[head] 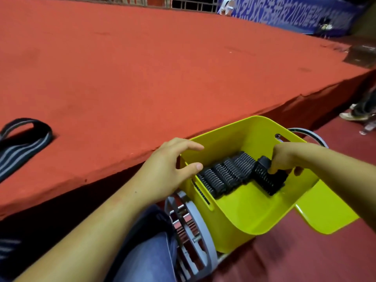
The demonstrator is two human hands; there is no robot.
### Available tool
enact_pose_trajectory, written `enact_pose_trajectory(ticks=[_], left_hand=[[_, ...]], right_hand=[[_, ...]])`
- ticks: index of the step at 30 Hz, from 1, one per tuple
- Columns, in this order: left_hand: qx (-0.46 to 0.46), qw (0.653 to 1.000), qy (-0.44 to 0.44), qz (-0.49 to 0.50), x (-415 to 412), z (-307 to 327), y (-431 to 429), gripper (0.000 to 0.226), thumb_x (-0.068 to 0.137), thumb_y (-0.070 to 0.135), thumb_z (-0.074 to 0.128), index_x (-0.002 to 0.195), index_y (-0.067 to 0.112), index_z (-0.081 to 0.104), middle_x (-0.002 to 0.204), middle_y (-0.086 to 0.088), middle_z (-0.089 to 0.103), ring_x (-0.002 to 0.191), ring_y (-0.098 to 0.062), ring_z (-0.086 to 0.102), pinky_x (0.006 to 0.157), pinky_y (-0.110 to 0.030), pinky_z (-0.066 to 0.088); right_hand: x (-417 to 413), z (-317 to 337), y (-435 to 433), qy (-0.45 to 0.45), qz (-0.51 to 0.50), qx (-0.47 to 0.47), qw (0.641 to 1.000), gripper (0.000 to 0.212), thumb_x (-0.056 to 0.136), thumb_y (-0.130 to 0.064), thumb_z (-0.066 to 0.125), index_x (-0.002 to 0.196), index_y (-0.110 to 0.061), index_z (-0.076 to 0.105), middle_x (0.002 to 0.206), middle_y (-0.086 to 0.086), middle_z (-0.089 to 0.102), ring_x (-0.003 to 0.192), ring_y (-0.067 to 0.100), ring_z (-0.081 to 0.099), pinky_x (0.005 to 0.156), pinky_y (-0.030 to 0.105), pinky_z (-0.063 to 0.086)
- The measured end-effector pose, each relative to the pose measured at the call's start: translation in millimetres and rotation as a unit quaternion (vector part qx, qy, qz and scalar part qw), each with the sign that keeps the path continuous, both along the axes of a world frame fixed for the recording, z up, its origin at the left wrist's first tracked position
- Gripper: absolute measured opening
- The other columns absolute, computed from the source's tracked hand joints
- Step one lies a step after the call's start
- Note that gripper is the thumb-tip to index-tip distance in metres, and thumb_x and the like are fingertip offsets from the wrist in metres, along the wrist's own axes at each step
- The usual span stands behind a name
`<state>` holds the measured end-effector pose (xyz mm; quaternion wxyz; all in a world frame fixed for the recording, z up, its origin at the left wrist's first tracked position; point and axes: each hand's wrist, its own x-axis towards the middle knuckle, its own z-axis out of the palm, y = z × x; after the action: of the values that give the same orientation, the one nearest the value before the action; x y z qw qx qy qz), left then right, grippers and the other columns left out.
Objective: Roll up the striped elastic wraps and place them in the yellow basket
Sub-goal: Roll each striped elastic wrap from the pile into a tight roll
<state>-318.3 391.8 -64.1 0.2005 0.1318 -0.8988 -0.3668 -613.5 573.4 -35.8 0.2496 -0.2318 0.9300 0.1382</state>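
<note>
A yellow basket (244, 212) sits low at the right, beside the red platform. Inside it lies a row of several rolled black-and-grey striped wraps (225, 176). My right hand (284, 157) reaches into the basket and grips one rolled wrap (268, 178) at the right end of the row. My left hand (168, 169) is at the basket's left rim with fingers spread and relaxed, the thumb over the edge. An unrolled striped wrap (22, 143) lies on the platform at the far left, partly cut off by the frame.
The red carpeted platform (142, 78) fills the view ahead, its front edge running next to the basket. A grey wheel-like frame (189, 237) stands under the basket by my jeans-clad knee. At far right, someone's shoes (356, 112) on the dark red floor.
</note>
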Motion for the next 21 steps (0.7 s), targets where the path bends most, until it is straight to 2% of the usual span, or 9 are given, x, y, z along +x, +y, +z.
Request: enact_pose_trajectory(ticks=[3, 7, 8, 10, 12, 14, 17, 19, 21], left_hand=[[0.003, 1.0, 0.005, -0.007, -0.8, -1.9, -2.8, 0.031, 0.095, 0.038, 0.071, 0.125, 0.042, 0.065, 0.131, 0.024, 0.056, 0.131, -0.001, 0.049, 0.115, -0.029, 0.035], [0.007, 1.0, 0.007, -0.011, -2.7, -3.2, -2.4, 0.026, 0.096, 0.036, 0.07, 0.12, 0.044, 0.067, 0.132, 0.023, 0.056, 0.132, -0.002, 0.048, 0.117, -0.029, 0.032], [0.008, 1.0, 0.008, -0.011, -2.7, -2.8, -2.4, 0.025, 0.096, 0.036, 0.069, 0.12, 0.044, 0.067, 0.132, 0.023, 0.056, 0.132, -0.002, 0.048, 0.117, -0.029, 0.032], [0.009, 1.0, 0.005, -0.013, -2.1, -2.4, -1.5, 0.025, 0.096, 0.038, 0.068, 0.12, 0.044, 0.067, 0.133, 0.023, 0.055, 0.132, -0.002, 0.047, 0.117, -0.027, 0.031], [0.008, 1.0, 0.001, -0.015, -2.9, -1.6, 0.1, 0.025, 0.095, 0.039, 0.068, 0.12, 0.043, 0.067, 0.133, 0.023, 0.055, 0.131, -0.002, 0.046, 0.115, -0.025, 0.03], [0.007, 1.0, -0.002, -0.016, -3.8, -0.6, 2.0, 0.025, 0.095, 0.04, 0.068, 0.12, 0.044, 0.067, 0.132, 0.023, 0.055, 0.13, -0.002, 0.046, 0.113, -0.022, 0.029], [0.008, 1.0, -0.006, -0.016, -4.1, 0.8, 3.0, 0.025, 0.095, 0.04, 0.067, 0.12, 0.044, 0.067, 0.132, 0.024, 0.055, 0.129, -0.001, 0.044, 0.112, -0.017, 0.028], [0.011, 1.0, -0.005, -0.018, -2.9, 1.6, 2.9, 0.025, 0.095, 0.04, 0.066, 0.12, 0.044, 0.067, 0.132, 0.025, 0.055, 0.129, 0.0, 0.044, 0.11, -0.011, 0.025], [0.02, 1.0, -0.005, -0.02, -0.9, 1.6, 2.6, 0.025, 0.095, 0.04, 0.066, 0.12, 0.044, 0.067, 0.132, 0.026, 0.054, 0.13, 0.001, 0.043, 0.109, -0.011, 0.024]], right_hand=[[-5.9, -14.9, -2.7, -0.008, -0.008, 0.043, 0.999, 0.025, 0.092, -0.028, 0.079, 0.089, -0.008, 0.065, 0.096, 0.009, 0.07, 0.081, 0.021, 0.072, 0.053, 0.031, 0.057], [-8.1, -32.9, -10.0, -0.029, -0.022, 0.088, 0.995, 0.045, 0.09, -0.035, 0.08, 0.12, -0.005, 0.065, 0.11, 0.011, 0.074, 0.1, 0.027, 0.075, 0.077, 0.037, 0.063], [-6.7, -35.3, -12.3, -0.029, -0.02, 0.102, 0.994, 0.049, 0.091, -0.037, 0.078, 0.126, -0.005, 0.063, 0.114, 0.011, 0.073, 0.104, 0.027, 0.074, 0.078, 0.036, 0.062], [-1.5, -40.1, -14.9, -0.03, -0.015, 0.126, 0.991, 0.052, 0.096, -0.039, 0.073, 0.132, -0.005, 0.057, 0.119, 0.01, 0.07, 0.107, 0.026, 0.072, 0.068, 0.032, 0.057], [1.7, -45.9, -18.0, -0.018, -0.006, 0.138, 0.99, 0.045, 0.099, -0.038, 0.069, 0.127, -0.006, 0.055, 0.106, 0.008, 0.068, 0.089, 0.02, 0.07, 0.054, 0.027, 0.05], [2.7, -54.7, -21.1, 0.002, 0.013, 0.158, 0.987, 0.039, 0.099, -0.037, 0.07, 0.119, -0.005, 0.059, 0.094, 0.007, 0.066, 0.07, 0.017, 0.064, 0.051, 0.028, 0.049], [0.5, -67.0, -25.0, 0.014, 0.036, 0.181, 0.983, 0.036, 0.098, -0.037, 0.071, 0.111, -0.004, 0.062, 0.104, 0.009, 0.068, 0.071, 0.019, 0.063, 0.064, 0.029, 0.054], [1.2, -68.9, -26.7, 0.013, 0.047, 0.186, 0.981, 0.037, 0.097, -0.039, 0.072, 0.111, -0.005, 0.065, 0.1, 0.007, 0.068, 0.065, 0.016, 0.06, 0.056, 0.026, 0.05], [2.0, -68.6, -27.8, 0.013, 0.068, 0.197, 0.978, 0.035, 0.095, -0.043, 0.074, 0.101, -0.009, 0.066, 0.084, 0.002, 0.065, 0.061, 0.014, 0.057, 0.054, 0.025, 0.047]])
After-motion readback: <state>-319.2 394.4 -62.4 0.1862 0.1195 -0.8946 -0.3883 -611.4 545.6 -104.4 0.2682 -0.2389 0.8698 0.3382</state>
